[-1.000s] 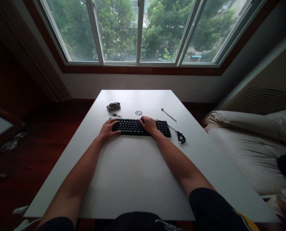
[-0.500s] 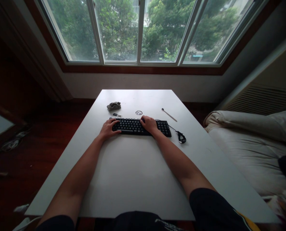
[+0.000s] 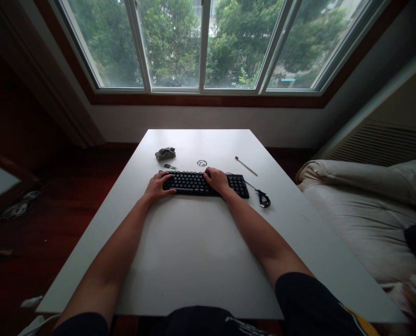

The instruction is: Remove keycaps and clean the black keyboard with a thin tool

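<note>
In the head view, the only one, two bare hands work at one black keyboard (image 3: 189,183), which lies flat across the middle of a white tabletop (image 3: 194,254). The left hand (image 3: 155,185) has hold of the keyboard's left end, its grip spread in a C, thumb along the near edge and fingers over the keys. The right hand (image 3: 218,180) lies over the keys right of centre with fingers curled; whether its grip closes on anything, I cannot tell. One coiled black cable (image 3: 264,199) sits just beside the keyboard's right end. Four more things lie beyond the keyboard: one crumpled grey cloth (image 3: 165,153) at left, one small dark piece with thin prongs (image 3: 167,166) near it, one round, dark-rimmed item (image 3: 201,163) at centre, and one thin, dark-tipped stick (image 3: 246,166) at right. Behind stands one window (image 3: 175,46) with four panes; one pale sofa (image 3: 351,205) is at right. The key markings are too small to read, as are pale marks on the person's dark shirt (image 3: 197,319); no brand is legible.
</note>
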Tool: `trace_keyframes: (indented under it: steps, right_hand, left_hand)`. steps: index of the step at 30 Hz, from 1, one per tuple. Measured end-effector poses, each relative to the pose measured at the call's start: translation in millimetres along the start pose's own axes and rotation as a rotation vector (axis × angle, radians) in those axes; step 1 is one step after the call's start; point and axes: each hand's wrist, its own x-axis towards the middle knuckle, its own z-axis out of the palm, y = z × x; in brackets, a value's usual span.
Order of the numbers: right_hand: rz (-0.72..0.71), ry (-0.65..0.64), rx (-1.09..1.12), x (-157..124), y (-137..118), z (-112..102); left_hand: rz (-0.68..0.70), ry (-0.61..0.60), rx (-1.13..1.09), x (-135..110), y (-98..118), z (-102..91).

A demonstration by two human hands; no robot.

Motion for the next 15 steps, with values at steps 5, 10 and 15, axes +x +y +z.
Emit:
trace_keyframes:
  steps: [5, 10, 15]
  right_hand:
    - [-0.002, 0.008, -0.002, 0.3, -0.1, -0.3]
    - [-0.002, 0.001, -0.006, 0.3, 0.6, 0.0]
    - [-0.002, 0.011, -0.004, 0.3, 0.5, -0.4]
  left_hand:
    - [-0.001, -0.002, -0.002, 0.3, 0.1, -0.1]
    - [0.011, 0.009, 0.003, 0.2, -2.9, 2.8]
    - [0.012, 0.013, 0.012, 0.3, -5.1, 4.4]
